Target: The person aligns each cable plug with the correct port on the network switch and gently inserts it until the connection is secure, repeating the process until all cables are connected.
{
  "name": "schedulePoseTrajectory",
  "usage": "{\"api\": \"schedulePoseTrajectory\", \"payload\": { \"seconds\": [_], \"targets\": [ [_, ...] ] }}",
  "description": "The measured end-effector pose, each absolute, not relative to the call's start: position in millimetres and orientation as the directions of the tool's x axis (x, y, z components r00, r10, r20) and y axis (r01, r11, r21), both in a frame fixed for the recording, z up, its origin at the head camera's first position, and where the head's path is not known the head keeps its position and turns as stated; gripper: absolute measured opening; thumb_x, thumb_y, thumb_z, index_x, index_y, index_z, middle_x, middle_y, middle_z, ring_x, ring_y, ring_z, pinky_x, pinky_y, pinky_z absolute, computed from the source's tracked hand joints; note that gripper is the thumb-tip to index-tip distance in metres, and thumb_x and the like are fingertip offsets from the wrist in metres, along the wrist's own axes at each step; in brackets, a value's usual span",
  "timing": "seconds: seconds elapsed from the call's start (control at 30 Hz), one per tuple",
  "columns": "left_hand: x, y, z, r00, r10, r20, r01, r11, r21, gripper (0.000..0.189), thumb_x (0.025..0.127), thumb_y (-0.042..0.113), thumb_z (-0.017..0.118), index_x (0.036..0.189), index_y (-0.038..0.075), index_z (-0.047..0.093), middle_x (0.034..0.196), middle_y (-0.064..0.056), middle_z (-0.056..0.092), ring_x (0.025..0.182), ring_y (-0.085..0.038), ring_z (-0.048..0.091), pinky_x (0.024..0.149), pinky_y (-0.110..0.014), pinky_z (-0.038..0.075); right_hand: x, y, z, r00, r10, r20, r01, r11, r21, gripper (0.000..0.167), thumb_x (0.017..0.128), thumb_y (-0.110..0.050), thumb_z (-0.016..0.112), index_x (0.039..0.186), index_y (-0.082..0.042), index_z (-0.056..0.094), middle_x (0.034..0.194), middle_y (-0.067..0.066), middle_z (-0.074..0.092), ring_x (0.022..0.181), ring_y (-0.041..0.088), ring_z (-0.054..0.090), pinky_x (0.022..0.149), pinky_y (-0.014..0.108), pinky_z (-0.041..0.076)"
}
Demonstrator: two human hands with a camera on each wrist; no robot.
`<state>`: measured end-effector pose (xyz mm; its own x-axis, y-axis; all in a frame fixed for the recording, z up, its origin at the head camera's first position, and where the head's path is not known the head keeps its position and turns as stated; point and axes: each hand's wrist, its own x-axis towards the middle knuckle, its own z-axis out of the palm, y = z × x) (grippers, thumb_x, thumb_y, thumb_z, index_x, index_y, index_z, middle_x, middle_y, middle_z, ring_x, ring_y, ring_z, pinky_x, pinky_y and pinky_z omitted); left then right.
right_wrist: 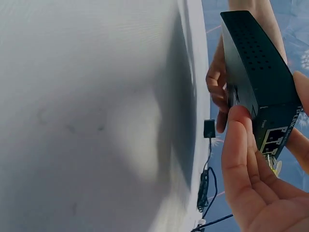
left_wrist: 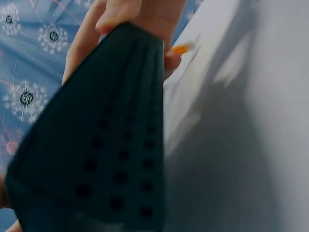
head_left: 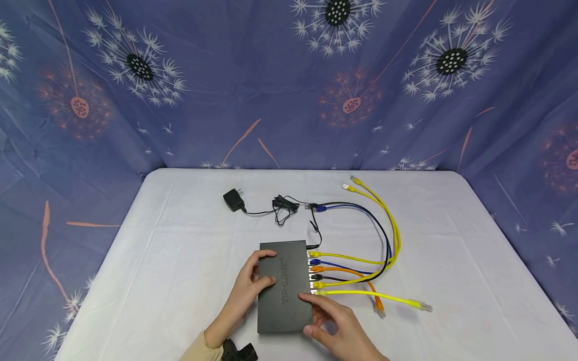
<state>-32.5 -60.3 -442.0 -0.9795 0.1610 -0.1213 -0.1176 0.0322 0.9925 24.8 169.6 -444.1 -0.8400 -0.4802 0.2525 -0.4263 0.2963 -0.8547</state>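
Note:
A dark grey network switch [head_left: 289, 311] is held between both hands, its flat face turned up in the head view. My left hand [head_left: 246, 286] grips its left edge, thumb on the face. At the near right corner my right hand [head_left: 338, 326] holds it, index finger on the face and thumb at the edge. Vent holes dot one side of the switch [right_wrist: 256, 48] in the right wrist view, which also shows two dark ports [right_wrist: 274, 140]. Along the right side, yellow, blue, orange and black network cables are plugged in. A black power plug [head_left: 312, 246] sits above them.
Behind the switch lie a black power adapter [head_left: 234, 199] and its bundled cord [head_left: 284, 203]. Loose yellow cable ends [head_left: 356, 185] curve toward the back. An orange connector [head_left: 379, 306] and a yellow connector [head_left: 420, 304] lie right, on the white tablecloth [head_left: 180, 276].

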Motion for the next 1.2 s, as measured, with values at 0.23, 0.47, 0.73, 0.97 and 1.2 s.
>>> {"api": "schedulePoseTrajectory", "payload": {
  "seconds": [0.23,0.47,0.73,0.97,1.2],
  "targets": [
    [-46,-70,-443,-0.969,0.213,-0.128,-0.136,-0.019,0.991,0.049,0.08,-0.006,0.062,0.126,0.01,0.056,0.088,-0.015,0.06,0.063,-0.015,0.054,0.066,-0.027,0.044,22,170,-447,-0.859,-0.475,0.19,-0.371,0.322,-0.871,0.048,0.088,-0.019,0.069,0.133,-0.012,0.054,0.086,-0.012,0.053,0.074,0.003,0.053,0.066,0.024,0.049],
    [-59,-76,-447,-0.959,0.277,-0.062,-0.044,0.071,0.996,0.05,0.079,-0.005,0.066,0.127,0.003,0.057,0.149,-0.018,0.028,0.085,-0.019,0.054,0.072,-0.026,0.044,19,170,-447,-0.87,-0.477,0.127,-0.323,0.355,-0.877,0.048,0.089,-0.023,0.068,0.133,-0.011,0.054,0.086,-0.011,0.052,0.074,0.003,0.053,0.067,0.024,0.049],
    [-65,-83,-453,-0.921,0.389,-0.004,0.065,0.163,0.984,0.047,0.081,-0.001,0.069,0.127,0.002,0.058,0.144,-0.022,0.033,0.09,-0.025,0.056,0.072,-0.027,0.048,18,171,-453,-0.851,-0.519,0.079,-0.314,0.382,-0.869,0.048,0.09,-0.024,0.066,0.135,-0.012,0.052,0.088,-0.012,0.053,0.075,0.002,0.053,0.066,0.023,0.047],
    [-65,-84,-453,-0.911,0.411,-0.002,0.103,0.233,0.967,0.047,0.08,0.0,0.07,0.125,0.003,0.059,0.142,-0.025,0.036,0.087,-0.024,0.057,0.069,-0.027,0.05,18,171,-457,-0.832,-0.548,0.088,-0.337,0.371,-0.865,0.05,0.09,-0.021,0.066,0.136,-0.012,0.05,0.088,-0.012,0.054,0.075,0.001,0.052,0.065,0.022,0.047],
    [-66,-82,-452,-0.92,0.391,0.026,0.17,0.337,0.926,0.044,0.08,0.002,0.072,0.122,0.006,0.062,0.137,-0.022,0.044,0.094,-0.025,0.052,0.072,-0.029,0.05,17,171,-454,-0.828,-0.56,0.022,-0.302,0.413,-0.86,0.05,0.091,-0.027,0.063,0.138,-0.014,0.049,0.09,-0.011,0.052,0.075,0.001,0.051,0.065,0.022,0.045]
  ]
}}
